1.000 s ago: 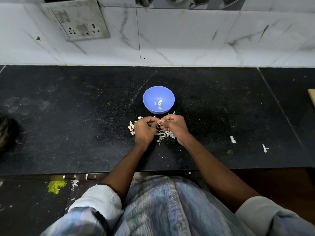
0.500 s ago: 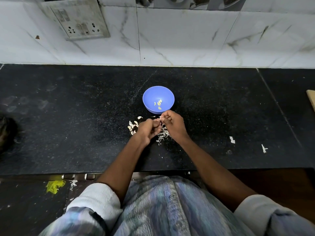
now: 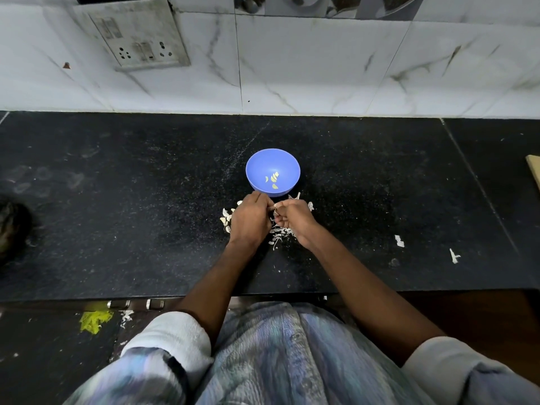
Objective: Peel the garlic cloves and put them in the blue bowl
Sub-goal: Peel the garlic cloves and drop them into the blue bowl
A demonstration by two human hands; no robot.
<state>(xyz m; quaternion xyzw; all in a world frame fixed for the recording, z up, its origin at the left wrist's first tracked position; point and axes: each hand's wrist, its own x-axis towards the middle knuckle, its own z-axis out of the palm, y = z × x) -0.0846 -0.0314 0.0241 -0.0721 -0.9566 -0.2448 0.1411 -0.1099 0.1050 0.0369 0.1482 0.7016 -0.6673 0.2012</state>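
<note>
Both hands are bunched together just this side of the bowl (image 3: 273, 172), at about its 6 o'clock. The left hand (image 3: 250, 219) has its fingers curled in, and the right hand (image 3: 295, 219) is curled too, thumb and fingertips meeting the left's right in the middle. Looks like they're pinching a clove (image 3: 275, 206) between them, but it's tiny and mostly hidden, so I can't say how much skin is left on it.

The bowl has a few peeled cloves (image 3: 274, 179) in the bottom already. Loose skins (image 3: 279, 233) are piled on the counter (image 3: 117, 200) under and around the hands, with some unpeeled-looking cloves (image 3: 226, 222) at the left hand's 9 o'clock.

My take on doing this bit well:

- Hold the clove steady with one hand and let the other thumbnail catch the skin at the root end. That's where it lifts easiest.
- Pull the skin off in strips, don't crush the clove. They're small and slippery once bare.
- Work low over the skin pile so scraps drop there and not in the bowl.
- The bowl's touching distance away at 12 o'clock, so just reach forward and drop the clove in. It's a light plastic-looking thing, so I'd avoid bumping the rim.
</note>
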